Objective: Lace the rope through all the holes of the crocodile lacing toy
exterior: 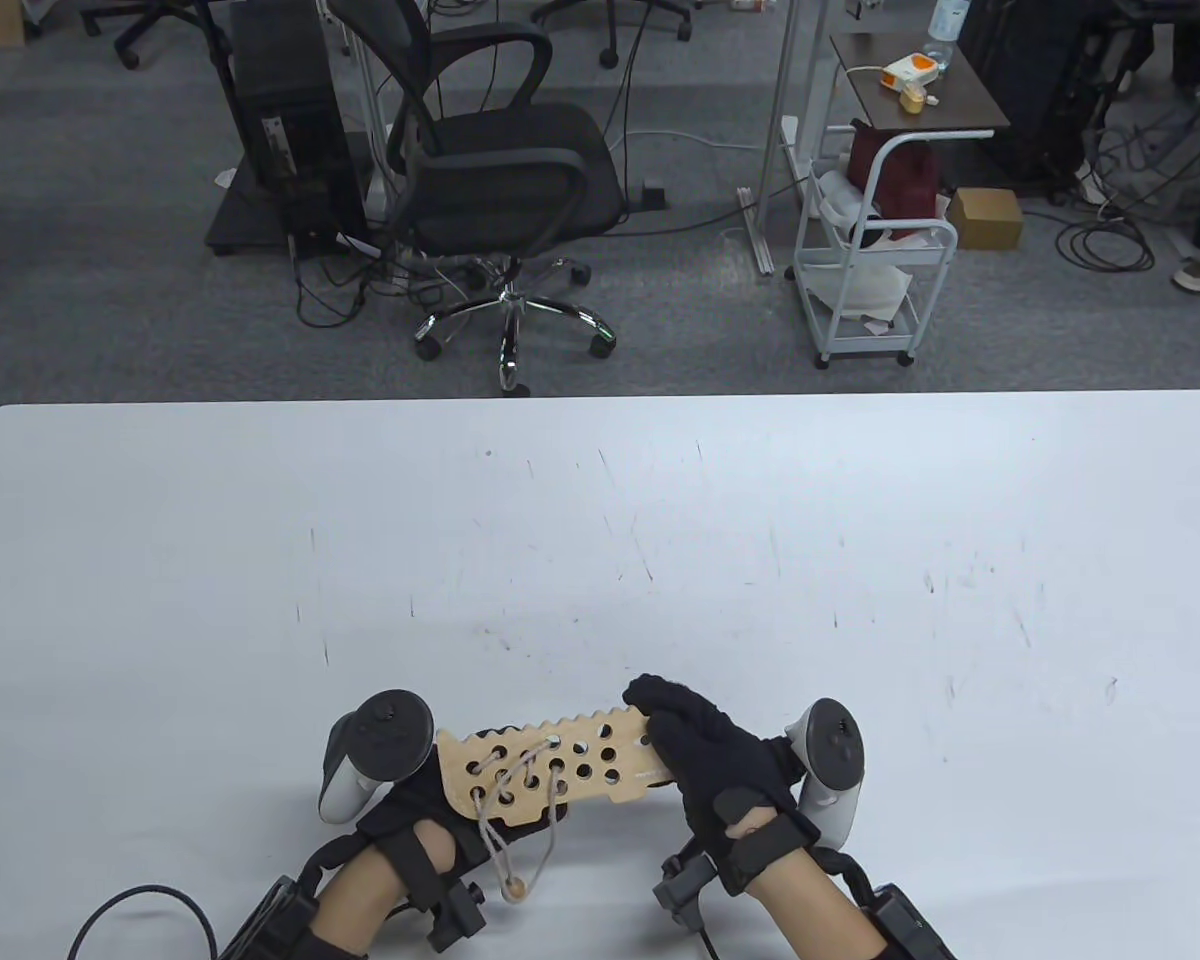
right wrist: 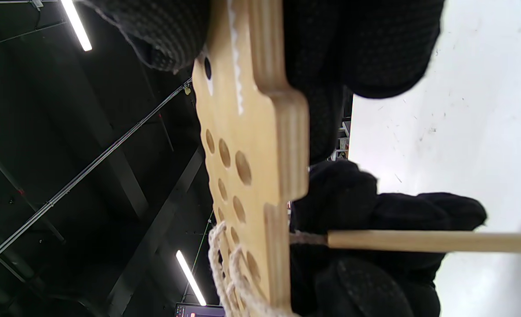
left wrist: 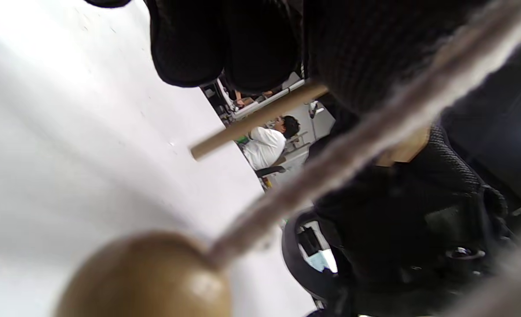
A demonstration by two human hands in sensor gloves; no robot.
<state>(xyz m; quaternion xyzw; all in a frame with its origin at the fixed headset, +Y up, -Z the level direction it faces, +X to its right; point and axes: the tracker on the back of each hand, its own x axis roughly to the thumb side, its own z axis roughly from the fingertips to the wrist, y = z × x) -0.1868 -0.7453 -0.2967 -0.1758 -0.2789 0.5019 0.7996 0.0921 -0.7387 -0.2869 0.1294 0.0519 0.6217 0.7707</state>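
The wooden crocodile board hangs level above the table between my hands. My right hand grips its right end, fingers over the top. My left hand sits under the left end. In the right wrist view its fingers curl round the wooden needle, which pokes out below the board. The needle also shows in the left wrist view. Pale rope is laced through a few holes at the left end. It hangs down in loops and ends in a wooden bead, which looms close in the left wrist view.
The white table stretches wide ahead of my hands, with only scuff marks on it. Beyond its far edge stand a black office chair and a white trolley.
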